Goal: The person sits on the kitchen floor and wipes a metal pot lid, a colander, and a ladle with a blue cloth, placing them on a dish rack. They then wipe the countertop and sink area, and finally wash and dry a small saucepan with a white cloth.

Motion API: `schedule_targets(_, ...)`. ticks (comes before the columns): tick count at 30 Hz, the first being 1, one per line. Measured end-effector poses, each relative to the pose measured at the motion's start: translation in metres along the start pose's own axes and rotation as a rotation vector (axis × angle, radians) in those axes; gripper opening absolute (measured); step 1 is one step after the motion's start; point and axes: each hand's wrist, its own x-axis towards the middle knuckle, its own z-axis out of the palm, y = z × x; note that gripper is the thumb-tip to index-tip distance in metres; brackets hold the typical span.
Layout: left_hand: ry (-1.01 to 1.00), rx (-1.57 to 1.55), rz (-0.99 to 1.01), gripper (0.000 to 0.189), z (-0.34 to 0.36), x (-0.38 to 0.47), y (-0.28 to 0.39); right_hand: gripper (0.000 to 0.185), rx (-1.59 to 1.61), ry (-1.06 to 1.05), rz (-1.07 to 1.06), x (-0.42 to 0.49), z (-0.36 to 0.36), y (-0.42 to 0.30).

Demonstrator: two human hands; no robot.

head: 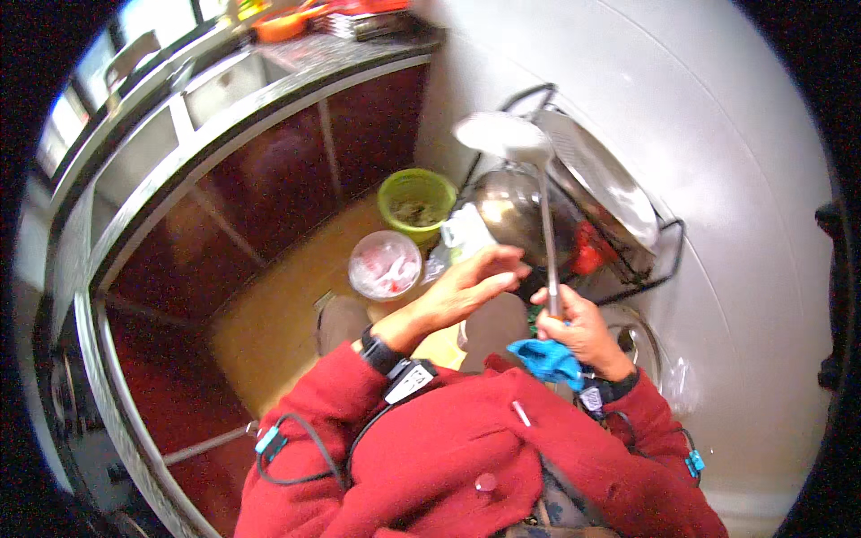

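My right hand (580,331) grips the handle of a metal ladle (548,222), whose blurred, wide, shallow head (501,134) points away from me. A blue cloth (548,362) hangs at the same hand, just below the handle. My left hand (471,282) is raised to the left of the ladle, fingers apart, and I see nothing in it. Beyond both hands a shiny metal pot or bowl (511,205) rests by a black wire rack (622,296). A large metal tray or lid (599,168) leans in the rack, with a red object (592,249) beside it.
On the floor stand a green bin (417,202) with scraps in it and a round whitish tub (385,265) holding plastic. Dark red cabinets and a stone counter (289,74) with a sink (225,87) curve along the left. A pale wall (733,235) borders the right.
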Motion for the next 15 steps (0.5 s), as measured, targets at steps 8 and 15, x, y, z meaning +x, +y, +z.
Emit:
schedule_targets(8,0.447,0.153,-0.025,0.017,-0.036,-0.046,0.036,0.023,-0.417,-0.316,-0.314,0.097,0.092,0.083)
schedule_targets(15,0.545,-0.288,-0.121,0.016,-0.060,-0.078,0.026,0.037,0.079,0.275,-0.100,0.137,0.039,0.041)
